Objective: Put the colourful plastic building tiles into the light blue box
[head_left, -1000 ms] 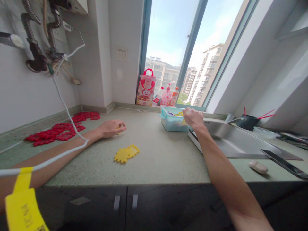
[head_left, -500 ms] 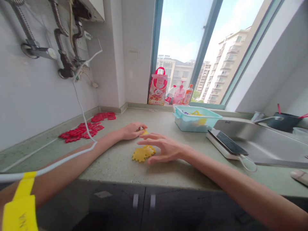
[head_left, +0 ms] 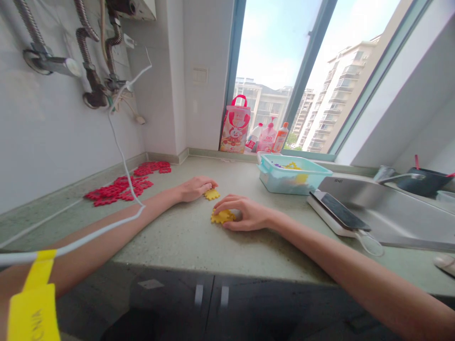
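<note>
My left hand (head_left: 197, 188) rests on the counter with its fingers bent over the edge of a small yellow gear-shaped piece (head_left: 212, 194). Nearer to me, my right hand (head_left: 245, 214) curves its thumb and fingers around more yellow gear-shaped pieces (head_left: 222, 217), which lie flat on the counter. Part of these is covered by the fingers, so I cannot tell exactly how they overlap. Off to the left lies a spread of red pieces (head_left: 119, 190) of a similar toothed shape, with a second red cluster (head_left: 152, 168) behind it.
A light-blue plastic basket (head_left: 293, 182) holding yellow and purple pieces stands right of centre. Beside the steel sink (head_left: 401, 213) a phone (head_left: 339, 211) lies on a white block. A white cable (head_left: 103, 230) crosses over my left forearm. Bottles (head_left: 266, 138) line the window sill.
My right hand has closed around the nearer yellow pieces, which have shifted right and away from me. The small yellow piece by my left hand shows more fully.
</note>
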The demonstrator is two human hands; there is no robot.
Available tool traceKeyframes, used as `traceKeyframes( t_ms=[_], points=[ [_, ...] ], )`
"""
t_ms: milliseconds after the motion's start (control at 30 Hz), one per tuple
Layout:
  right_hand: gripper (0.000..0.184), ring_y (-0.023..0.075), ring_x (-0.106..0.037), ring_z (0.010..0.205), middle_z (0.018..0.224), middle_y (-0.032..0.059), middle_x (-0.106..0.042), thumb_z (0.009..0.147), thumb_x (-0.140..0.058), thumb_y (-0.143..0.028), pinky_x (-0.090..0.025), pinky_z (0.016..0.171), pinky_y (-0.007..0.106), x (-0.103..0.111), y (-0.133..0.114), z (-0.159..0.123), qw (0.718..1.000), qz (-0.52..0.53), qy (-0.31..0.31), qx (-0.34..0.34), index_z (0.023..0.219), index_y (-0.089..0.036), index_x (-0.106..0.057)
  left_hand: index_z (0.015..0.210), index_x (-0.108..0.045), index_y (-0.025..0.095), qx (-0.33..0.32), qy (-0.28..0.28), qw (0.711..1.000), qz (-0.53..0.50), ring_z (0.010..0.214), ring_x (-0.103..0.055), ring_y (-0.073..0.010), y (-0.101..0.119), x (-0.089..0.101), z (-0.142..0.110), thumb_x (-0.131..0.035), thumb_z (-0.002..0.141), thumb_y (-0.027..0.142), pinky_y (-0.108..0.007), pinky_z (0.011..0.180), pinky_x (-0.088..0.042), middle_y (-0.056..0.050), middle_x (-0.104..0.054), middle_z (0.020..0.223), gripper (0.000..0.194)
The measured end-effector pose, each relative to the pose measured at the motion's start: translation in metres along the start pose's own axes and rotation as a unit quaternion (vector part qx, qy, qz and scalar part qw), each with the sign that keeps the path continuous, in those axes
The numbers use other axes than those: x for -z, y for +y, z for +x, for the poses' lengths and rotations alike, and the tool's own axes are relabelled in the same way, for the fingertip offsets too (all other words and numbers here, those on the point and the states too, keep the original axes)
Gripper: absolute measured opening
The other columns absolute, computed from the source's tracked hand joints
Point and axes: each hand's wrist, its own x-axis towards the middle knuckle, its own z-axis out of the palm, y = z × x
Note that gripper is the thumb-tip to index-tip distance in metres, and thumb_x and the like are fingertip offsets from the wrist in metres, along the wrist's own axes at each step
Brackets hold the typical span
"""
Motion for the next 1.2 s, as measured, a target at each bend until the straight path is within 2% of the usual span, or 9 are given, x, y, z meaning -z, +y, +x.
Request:
traceKeyframes(
  t_ms=[100,233,400,567,667,800,967,1100,1200],
  points=[
    [0.027,0.0233,-0.069,0.112,0.12,0.006,-0.075,0.09,-0.077,-0.029,-0.051,0.107,0.039,-0.001,0.004,-0.002,0.999,-0.017,0.016,-0.035,0.117,-0.025,-0.076,0.125,-0.069,0.018,0.009,0.003,0.999,0.037,0.116,-0.065,-0.0244,-0.004,0.006,-0.002,-0.042,0.096,0.027,-0.037,0.105,-0.047,-0.009,-0.074,0.125,0.041],
    [0.028,0.0234,-0.07,0.108,0.119,0.006,-0.076,0.088,-0.077,-0.027,-0.054,0.103,0.04,0.001,0.018,-0.008,0.996,-0.042,0.062,-0.056,0.115,-0.026,-0.077,0.107,-0.073,0.019,0.028,0.024,0.995,0.092,0.094,-0.068,-0.0234,-0.01,0.013,-0.008,-0.054,0.078,0.021,-0.035,0.088,-0.052,-0.008,-0.075,0.104,0.035],
    [0.026,0.0254,-0.069,0.109,0.122,0.0079,-0.075,0.09,-0.076,-0.032,-0.054,0.103,0.045,0.012,0.034,-0.013,0.971,-0.095,0.202,-0.088,0.115,-0.026,-0.076,0.091,-0.074,0.022,0.033,0.013,0.997,0.071,0.076,-0.065,-0.0204,0.006,0.004,-0.009,-0.062,0.077,0.03,-0.032,0.073,-0.049,-0.003,-0.072,0.083,0.02],
    [0.033,0.0254,-0.067,0.116,0.127,0.0087,-0.071,0.094,-0.073,-0.033,-0.052,0.106,0.043,0.01,0.035,-0.011,0.942,-0.113,0.295,-0.111,0.126,-0.028,-0.071,0.09,-0.071,0.022,-0.005,-0.005,0.999,0.042,0.077,-0.064,-0.02,0.026,-0.003,-0.001,-0.065,0.079,0.038,-0.031,0.073,-0.047,-0.003,-0.072,0.085,0.02],
    [0.034,0.0248,-0.066,0.117,0.129,0.0102,-0.069,0.096,-0.072,-0.034,-0.052,0.106,0.042,0.0,0.037,-0.006,0.952,-0.106,0.257,-0.131,0.128,-0.026,-0.069,0.092,-0.07,0.021,-0.002,-0.008,0.999,0.046,0.084,-0.064,-0.0219,0.014,0.003,0.002,-0.064,0.081,0.043,-0.032,0.077,-0.047,-0.004,-0.071,0.09,0.025],
    [0.026,0.025,-0.068,0.108,0.111,0.0085,-0.075,0.096,-0.074,-0.037,-0.053,0.098,0.04,-0.01,0.042,0.001,0.975,-0.104,0.103,-0.165,0.118,-0.024,-0.073,0.093,-0.07,0.019,0.041,0.001,0.997,0.061,0.087,-0.064,-0.0233,-0.017,0.011,0.002,-0.052,0.09,0.043,-0.034,0.079,-0.046,-0.007,-0.072,0.093,0.03],
    [0.023,0.0238,-0.069,0.099,0.102,0.0061,-0.077,0.091,-0.079,-0.034,-0.053,0.093,0.037,-0.004,0.041,0.001,0.969,-0.125,0.092,-0.191,0.112,-0.025,-0.077,0.103,-0.072,0.02,0.07,-0.002,0.988,0.14,0.101,-0.064,-0.0254,-0.028,0.017,0.0,-0.038,0.099,0.042,-0.036,0.092,-0.046,-0.01,-0.073,0.106,0.041],
    [0.023,0.0193,-0.07,0.085,0.097,0.0023,-0.077,0.087,-0.08,-0.035,-0.054,0.082,0.031,0.005,0.038,-0.008,0.974,-0.063,0.07,-0.204,0.108,-0.025,-0.078,0.12,-0.072,0.021,0.125,-0.029,0.963,0.239,0.117,-0.06,-0.0275,-0.039,0.051,-0.013,-0.038,0.103,0.046,-0.038,0.103,-0.042,-0.011,-0.071,0.125,0.045],
    [0.023,0.0194,-0.071,0.088,0.101,0.0021,-0.078,0.086,-0.079,-0.03,-0.055,0.084,0.032,0.008,0.037,-0.013,0.98,-0.049,0.069,-0.181,0.108,-0.025,-0.078,0.137,-0.064,0.016,0.184,0.025,0.946,0.265,0.129,-0.052,-0.0285,-0.068,0.088,-0.043,-0.046,0.102,0.05,-0.04,0.112,-0.036,-0.015,-0.061,0.144,0.052]
  ],
)
